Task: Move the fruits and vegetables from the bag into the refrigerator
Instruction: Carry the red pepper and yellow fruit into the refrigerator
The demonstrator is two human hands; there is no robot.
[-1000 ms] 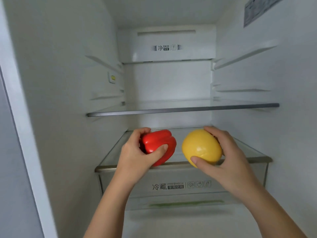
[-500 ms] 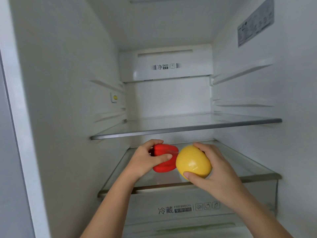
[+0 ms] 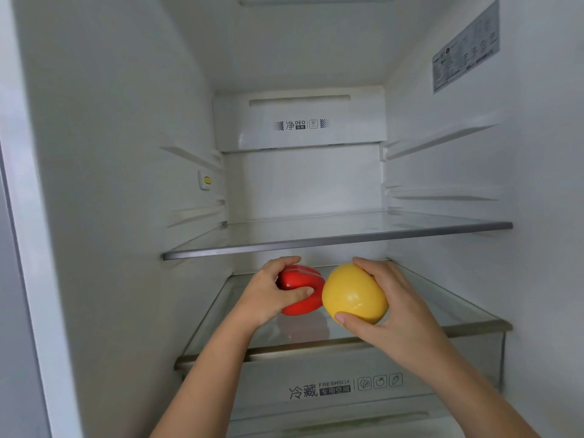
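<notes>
Both of my arms reach into the open white refrigerator (image 3: 94, 184). My left hand (image 3: 268, 295) grips a red bell pepper (image 3: 300, 284), thumb across its front. My right hand (image 3: 398, 308) grips a round yellow pepper (image 3: 354, 294), fingers over its top and thumb under it. The two peppers touch side by side, held just above the lower glass shelf (image 3: 442, 311), which shows a faint reddish reflection beneath them. No bag is in view.
An upper glass shelf (image 3: 347, 238) with a metal front edge runs just above my hands. Below the lower shelf is a clear crisper drawer (image 3: 316, 374) with printed labels. A label sticker (image 3: 464, 49) is on the right wall, a small yellow switch (image 3: 207, 180) on the left wall.
Both hands have moved deeper into the refrigerator with the peppers, from the drawer's front edge to over the lower shelf. The peppers came together and now touch.
</notes>
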